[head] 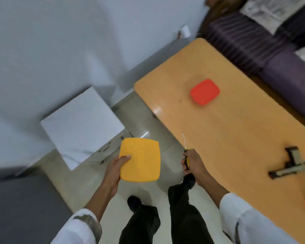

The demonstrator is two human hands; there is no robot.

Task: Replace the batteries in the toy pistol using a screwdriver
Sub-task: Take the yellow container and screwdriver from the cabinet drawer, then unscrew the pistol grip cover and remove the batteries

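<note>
- Table (218, 131): light wood, runs diag. from upper centre to lower right of frame. Its rounded corners are at upper centre; its long left edge goes down toward the R arm.
- Floor (136, 118): a pale strip betw. the table's left edge and the white box (81, 125) at centre left. The person's legs (181, 217) stand in this strip, bottom centre.
- Wall (51, 41) fills the upper left. Dark striped sofa (264, 50) lies along the table's far side, upper right, just beside it.
- Pistol (289, 166) lies flat on the table at lower right, near the right border of the frame, barrel to the lower left. No hand touches it.
- Red tray (205, 91) is on the table, upper centre-right, well apart from the pistol and inside all table edges.
- Left hand (117, 167), lower centre: forearm comes up from bottom left, thumb on top of the yellow tray (141, 161), other fingers under it. It holds the tray by its left side, approx. level, over the floor.
- Right hand (192, 163), just right of centre, at the table's left edge: fingers wrapped round the handle of the screwdriver (185, 150), thin shaft pointing up in the frame and a bit left, tip over the table edge.
- Both sleeves (250, 222) white, at the bottom corners. The hands are apart, with the yellow tray betw. them.
</note>
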